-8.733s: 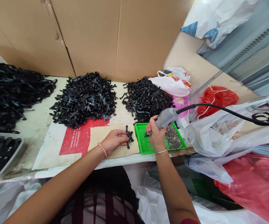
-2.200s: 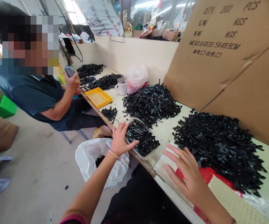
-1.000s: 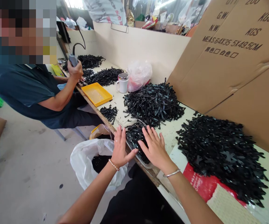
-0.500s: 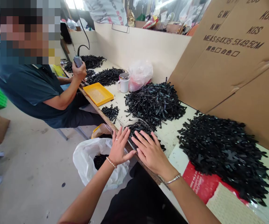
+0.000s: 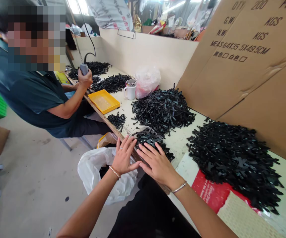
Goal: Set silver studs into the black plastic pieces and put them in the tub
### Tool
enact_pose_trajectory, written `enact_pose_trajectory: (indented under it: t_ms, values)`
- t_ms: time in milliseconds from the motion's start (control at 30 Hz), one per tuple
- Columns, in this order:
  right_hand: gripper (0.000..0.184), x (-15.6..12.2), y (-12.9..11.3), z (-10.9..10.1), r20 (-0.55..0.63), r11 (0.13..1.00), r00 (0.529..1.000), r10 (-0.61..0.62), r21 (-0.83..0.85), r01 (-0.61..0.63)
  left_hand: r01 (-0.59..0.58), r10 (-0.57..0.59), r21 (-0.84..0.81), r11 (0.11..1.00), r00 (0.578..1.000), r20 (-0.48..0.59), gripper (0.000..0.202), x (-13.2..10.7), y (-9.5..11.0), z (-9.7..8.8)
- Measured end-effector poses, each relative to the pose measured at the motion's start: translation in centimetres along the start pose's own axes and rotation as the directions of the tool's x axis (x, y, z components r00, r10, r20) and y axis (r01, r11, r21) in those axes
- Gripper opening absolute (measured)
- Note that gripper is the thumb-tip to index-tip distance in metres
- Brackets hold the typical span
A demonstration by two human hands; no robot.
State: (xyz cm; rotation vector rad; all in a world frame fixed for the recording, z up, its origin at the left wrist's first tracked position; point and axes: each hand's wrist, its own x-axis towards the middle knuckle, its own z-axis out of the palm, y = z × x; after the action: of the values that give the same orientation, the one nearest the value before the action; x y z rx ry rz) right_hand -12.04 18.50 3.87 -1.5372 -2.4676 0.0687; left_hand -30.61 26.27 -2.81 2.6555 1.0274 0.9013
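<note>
My empty left hand (image 5: 124,159) and right hand (image 5: 157,163), fingers spread, lie at the table's front edge (image 5: 113,127) by jumbled black parts (image 5: 151,136), long axes pointing every way.

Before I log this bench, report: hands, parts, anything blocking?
Left hand, right hand spread open, nothing visibly gripped. Nearest black parts: right hand partly blocks view; contact unclear.

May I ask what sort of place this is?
Likely an assembly workshop: heaps of small black parts lie on a cream bench, and a co-worker's hand holds a grey corded tool.
</note>
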Motion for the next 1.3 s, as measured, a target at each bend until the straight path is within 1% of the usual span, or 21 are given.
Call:
enact_pose_trajectory:
  t_ms: [67,133,167,233,300,333,367,433,500,600,667,867,933,1000,1100,1167,1233,1300]
  values:
    - [0.046,-0.1,0.3,-0.4,-0.010,1.000,1.000,-0.003,0.012,0.003,0.012,-0.012,-0.011,1.000,1.000,-0.015,0.088,0.2,0.1,-0.1]
    - [0.048,0.0,0.9,-0.8,-0.058,0.998,0.997,0.054,0.026,-0.052,-0.009,0.009,-0.023,1.000,1.000,-0.029,0.092,0.7,0.2,-0.3]
    - [0.048,0.2,1.3,-1.0,-0.093,0.994,0.990,0.109,0.033,-0.106,-0.023,0.022,-0.026,0.999,0.999,-0.033,0.093,1.0,0.3,-0.4]
    - [0.050,0.7,2.5,-0.9,-0.155,0.968,0.956,0.250,0.051,-0.245,-0.040,0.039,-0.017,0.999,0.999,-0.025,0.094,1.8,0.6,-0.4]
    - [0.053,1.2,3.7,-0.3,-0.157,0.932,0.919,0.362,0.068,-0.356,-0.029,0.029,0.012,0.999,1.000,0.002,0.095,2.6,1.0,-0.4]
    - [0.054,1.5,4.1,0.2,-0.135,0.922,0.912,0.387,0.075,-0.380,-0.023,0.022,0.029,0.999,1.000,0.021,0.095,3.0,1.3,-0.3]
    - [0.054,1.6,4.5,0.6,-0.109,0.919,0.913,0.393,0.080,-0.386,-0.017,0.015,0.046,0.999,0.999,0.041,0.093,3.2,1.5,-0.1]
    - [0.055,1.9,4.8,1.4,-0.081,0.930,0.927,0.366,0.083,-0.359,0.000,-0.005,0.069,0.998,0.998,0.068,0.087,3.6,2.0,0.1]
    - [0.055,2.1,4.6,1.8,-0.098,0.942,0.938,0.334,0.076,-0.327,0.019,-0.025,0.072,0.997,0.997,0.079,0.081,3.7,2.3,0.3]
    - [0.051,2.3,4.0,1.7,-0.146,0.947,0.935,0.322,0.054,-0.318,0.039,-0.043,0.053,0.998,0.995,0.090,0.076,3.7,2.4,0.4]
    - [0.049,2.5,3.7,1.3,-0.151,0.943,0.931,0.332,0.039,-0.330,0.044,-0.048,0.040,0.998,0.993,0.104,0.074,3.7,2.3,0.3]
    - [0.048,2.5,3.9,1.3,-0.119,0.924,0.917,0.381,0.017,-0.382,0.044,-0.048,0.035,0.998,0.991,0.125,0.075,3.8,2.3,0.0]
    - [0.048,2.5,4.1,1.3,-0.102,0.924,0.918,0.382,0.044,-0.380,0.037,-0.041,0.029,0.999,0.990,0.133,0.075,3.8,2.3,0.0]
    - [0.049,2.2,4.2,0.9,-0.075,0.930,0.929,0.363,0.090,-0.356,0.025,-0.026,0.011,1.000,0.990,0.142,0.077,3.6,2.0,0.0]
    - [0.050,0.8,3.7,-0.9,-0.081,0.935,0.936,0.342,0.129,-0.330,0.015,-0.010,-0.043,0.999,0.993,0.118,0.079,3.3,1.7,-0.1]
    - [0.049,-1.2,3.2,-2.4,-0.137,0.938,0.933,0.333,0.149,-0.313,0.007,-0.002,-0.097,0.995,0.999,0.044,0.077,3.4,1.8,-0.6]
    - [0.047,-4.4,3.2,-3.8,-0.212,0.935,0.916,0.341,0.178,-0.307,-0.022,0.012,-0.151,0.988,0.998,-0.067,0.070,4.3,2.4,-1.4]
    - [0.046,-8.7,4.0,-4.7,-0.272,0.916,0.878,0.394,0.193,-0.351,-0.057,0.024,-0.185,0.981,0.984,-0.178,0.058,6.0,3.7,-2.4]
